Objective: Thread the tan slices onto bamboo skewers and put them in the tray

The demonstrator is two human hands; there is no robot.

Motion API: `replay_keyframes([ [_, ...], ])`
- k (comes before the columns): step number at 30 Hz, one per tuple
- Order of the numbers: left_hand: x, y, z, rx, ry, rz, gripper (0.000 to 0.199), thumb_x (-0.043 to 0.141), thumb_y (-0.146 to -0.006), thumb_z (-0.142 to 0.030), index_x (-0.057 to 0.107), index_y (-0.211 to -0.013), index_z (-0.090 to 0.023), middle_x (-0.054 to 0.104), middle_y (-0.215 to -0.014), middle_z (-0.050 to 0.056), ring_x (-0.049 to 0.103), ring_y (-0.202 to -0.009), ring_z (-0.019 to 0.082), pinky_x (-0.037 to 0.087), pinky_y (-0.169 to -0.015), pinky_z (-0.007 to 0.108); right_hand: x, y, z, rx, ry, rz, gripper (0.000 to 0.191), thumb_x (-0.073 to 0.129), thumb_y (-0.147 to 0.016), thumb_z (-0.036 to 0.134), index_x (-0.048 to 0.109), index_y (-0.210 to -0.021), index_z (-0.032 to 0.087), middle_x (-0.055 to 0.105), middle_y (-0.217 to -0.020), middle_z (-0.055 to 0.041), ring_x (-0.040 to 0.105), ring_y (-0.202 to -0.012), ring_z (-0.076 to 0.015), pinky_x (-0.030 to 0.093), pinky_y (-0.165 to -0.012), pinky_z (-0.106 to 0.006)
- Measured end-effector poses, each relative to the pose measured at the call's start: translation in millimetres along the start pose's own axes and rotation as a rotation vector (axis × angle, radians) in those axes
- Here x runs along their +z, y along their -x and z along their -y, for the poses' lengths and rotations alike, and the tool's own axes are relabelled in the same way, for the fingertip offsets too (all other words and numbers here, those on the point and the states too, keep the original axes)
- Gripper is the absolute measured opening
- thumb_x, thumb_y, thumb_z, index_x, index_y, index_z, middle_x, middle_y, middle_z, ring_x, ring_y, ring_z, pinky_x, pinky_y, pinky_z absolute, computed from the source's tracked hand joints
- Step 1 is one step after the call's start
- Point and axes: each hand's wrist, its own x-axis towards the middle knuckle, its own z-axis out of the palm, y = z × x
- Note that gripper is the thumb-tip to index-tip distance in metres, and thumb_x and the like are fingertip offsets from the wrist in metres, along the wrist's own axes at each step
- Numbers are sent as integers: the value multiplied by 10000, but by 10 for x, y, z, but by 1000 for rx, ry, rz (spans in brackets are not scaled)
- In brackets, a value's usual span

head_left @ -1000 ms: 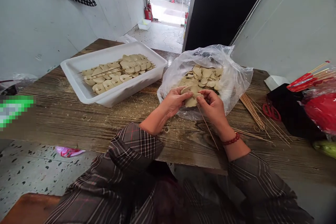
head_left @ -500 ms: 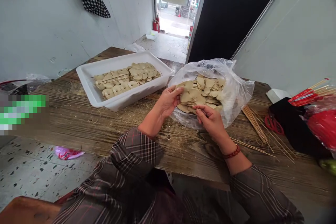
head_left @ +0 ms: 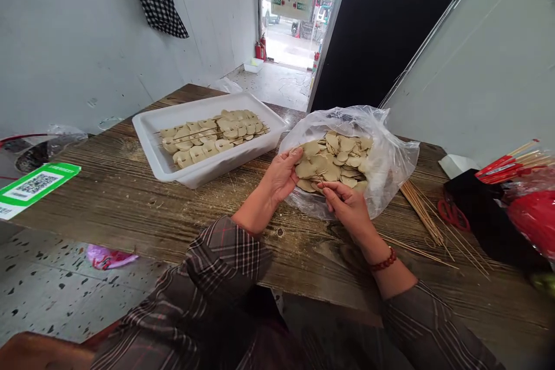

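My left hand [head_left: 281, 173] is closed on the edge of flat beige slices at the left side of an open clear plastic bag [head_left: 385, 156]. Inside the bag lies a pile of beige slices [head_left: 342, 153]. My right hand [head_left: 347, 202] pinches thin skewers at the bag's near edge, their tips pointing left toward the slices. To the left stands a white tray [head_left: 199, 176] with several skewers of threaded slices [head_left: 203, 139] in it.
Loose bamboo skewers [head_left: 422, 214] lie right of the bag, near red-handled scissors [head_left: 453, 211] and a black holder [head_left: 485, 214]. Red-wrapped sticks [head_left: 503, 167] are at the far right. A green QR card [head_left: 39, 185] is at the left.
The whole view has shifted slightly, with the scene lower in the picture. Both hands stay at the bag; the slices by my left hand sit a little differently.
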Motion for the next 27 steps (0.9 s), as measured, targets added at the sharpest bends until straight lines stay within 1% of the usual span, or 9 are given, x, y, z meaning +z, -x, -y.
replay_keyframes([
  [3,10,1,43,23,-12,-33,192,765,-755,-210,703,-907,-111,755,-859,79,720,-899,200,565,-829,279,20,8,-2,4,0,-4,397,580,-883,507,739,-1029,174,480,-472,50,405,-439,-101,312,-458,-243],
  [7,30,10,102,15,-25,-41,180,764,-741,-184,696,-895,-118,750,-841,64,718,-900,198,568,-818,282,35,15,-4,31,-22,-6,431,568,-875,541,743,-1004,169,454,-457,53,381,-419,-102,294,-442,-247],
  [11,40,21,125,15,-42,-52,155,755,-740,-183,693,-873,-133,750,-835,53,720,-865,192,574,-775,273,35,6,-7,52,-34,-6,442,568,-861,570,749,-939,174,441,-447,52,353,-403,-97,265,-425,-248],
  [15,33,21,153,20,-54,-57,176,752,-733,-187,687,-888,-134,745,-812,48,717,-823,182,565,-727,256,36,0,17,77,-64,3,474,595,-825,605,743,-907,162,432,-428,54,335,-389,-91,240,-411,-242],
  [18,31,23,191,18,-54,-49,211,768,-708,-205,687,-890,-135,739,-793,39,708,-760,170,547,-666,238,32,1,10,84,-58,0,477,592,-830,604,739,-909,157,433,-426,55,335,-391,-91,232,-415,-244],
  [22,42,37,262,27,-58,-10,278,815,-646,-255,688,-866,-141,723,-747,23,679,-676,154,515,-590,223,15,-11,-66,64,-51,-8,455,582,-857,583,737,-910,158,444,-439,53,341,-407,-90,237,-425,-242],
  [27,57,57,359,31,-79,26,335,846,-607,-300,681,-854,-145,709,-723,8,634,-606,122,494,-573,216,-12,-39,-139,31,-30,-4,429,571,-881,559,720,-850,158,463,-455,45,356,-425,-89,227,-425,-238],
])
